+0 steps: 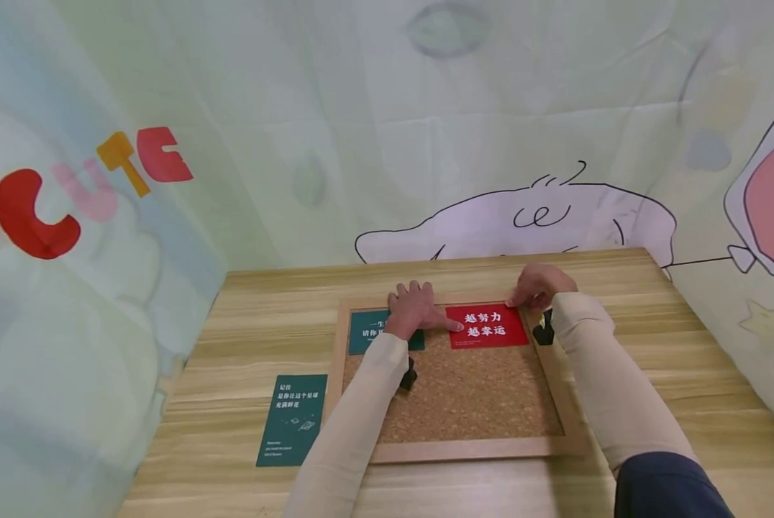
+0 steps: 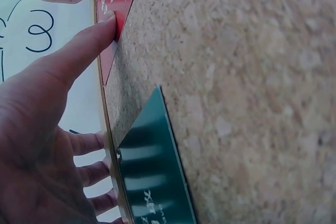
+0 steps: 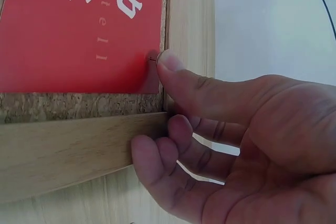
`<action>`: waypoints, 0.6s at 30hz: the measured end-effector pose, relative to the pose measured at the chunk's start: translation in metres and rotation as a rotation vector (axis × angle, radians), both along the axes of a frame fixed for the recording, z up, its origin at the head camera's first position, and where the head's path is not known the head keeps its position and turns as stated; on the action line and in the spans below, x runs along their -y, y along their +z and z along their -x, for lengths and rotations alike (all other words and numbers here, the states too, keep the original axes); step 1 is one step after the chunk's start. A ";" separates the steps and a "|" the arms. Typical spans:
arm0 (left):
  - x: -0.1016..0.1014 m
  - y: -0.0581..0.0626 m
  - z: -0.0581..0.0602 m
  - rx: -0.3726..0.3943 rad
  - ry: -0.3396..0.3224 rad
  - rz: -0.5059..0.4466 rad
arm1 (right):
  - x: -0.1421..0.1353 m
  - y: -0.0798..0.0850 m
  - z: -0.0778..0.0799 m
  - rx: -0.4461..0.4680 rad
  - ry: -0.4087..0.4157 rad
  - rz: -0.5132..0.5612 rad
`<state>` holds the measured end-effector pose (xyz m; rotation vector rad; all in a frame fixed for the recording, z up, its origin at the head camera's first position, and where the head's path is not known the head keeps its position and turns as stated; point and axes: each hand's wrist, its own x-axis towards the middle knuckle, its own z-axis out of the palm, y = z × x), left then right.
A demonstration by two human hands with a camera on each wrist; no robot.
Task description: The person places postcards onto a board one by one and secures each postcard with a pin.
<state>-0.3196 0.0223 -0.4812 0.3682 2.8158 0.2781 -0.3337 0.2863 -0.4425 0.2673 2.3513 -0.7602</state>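
A red card (image 1: 488, 325) with white characters lies at the upper right of a wood-framed corkboard (image 1: 471, 403). My left hand (image 1: 416, 309) spreads over the board's top edge, its straight thumb pressing the red card's left part. Its other fingers reach over the frame (image 2: 109, 129). At the card's upper right corner my right hand (image 1: 537, 285) holds a pin (image 3: 153, 59) at the thumb tip; only a thin shaft shows, the head being hidden. Its other fingers curl beside the frame's corner. A green card (image 2: 155, 166) sits on the cork below the left hand, partly covered in the head view.
Another green card (image 1: 291, 421) lies on the wooden table (image 1: 231, 338), left of the board. A printed curtain (image 1: 387, 144) hangs behind the table and along both sides. Dark wrist cameras (image 1: 544, 329) sit close over the board.
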 end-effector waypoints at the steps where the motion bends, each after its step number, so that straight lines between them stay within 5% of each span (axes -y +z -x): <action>1: 0.000 0.000 0.000 -0.002 -0.002 -0.002 | 0.000 0.000 0.000 -0.001 0.002 0.003; 18: 0.002 0.001 0.000 0.001 -0.003 -0.005 | 0.006 -0.007 0.002 -0.001 0.010 -0.069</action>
